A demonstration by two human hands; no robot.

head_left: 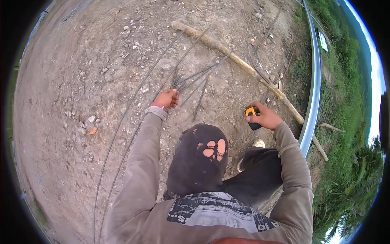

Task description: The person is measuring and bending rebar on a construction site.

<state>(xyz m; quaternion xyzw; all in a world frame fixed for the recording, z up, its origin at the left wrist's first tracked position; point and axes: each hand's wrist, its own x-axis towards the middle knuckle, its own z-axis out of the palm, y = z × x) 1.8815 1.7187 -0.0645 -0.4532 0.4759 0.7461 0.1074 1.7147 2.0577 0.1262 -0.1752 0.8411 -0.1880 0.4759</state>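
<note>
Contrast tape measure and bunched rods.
The tape measure is orange and black; the bunched rods are dark grey. The tape measure is boxy; the bunched rods are thin and fan out. The right hand grips the tape measure; the left hand, the bunched rods. Both are hand-held.

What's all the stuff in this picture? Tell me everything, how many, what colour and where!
Tape measure: one, yellow and black, in the right hand
Thin rods: several, dark grey, in the left hand
Long rods: two, grey, ground at left
Wooden pole: one, tan, upper middle to right
Metal rail: one, silvery, right
Ground: one stretch, brown, nearly everywhere
Stones: many, pale, scattered
Fragment: one, orange, left
Plants: many, green, right
Shoe: at least one, cream, below the tape measure
Trousers: one pair, dark, lower middle
Shirt: one, grey-brown, bottom
Hands: two, bare, middle
</note>
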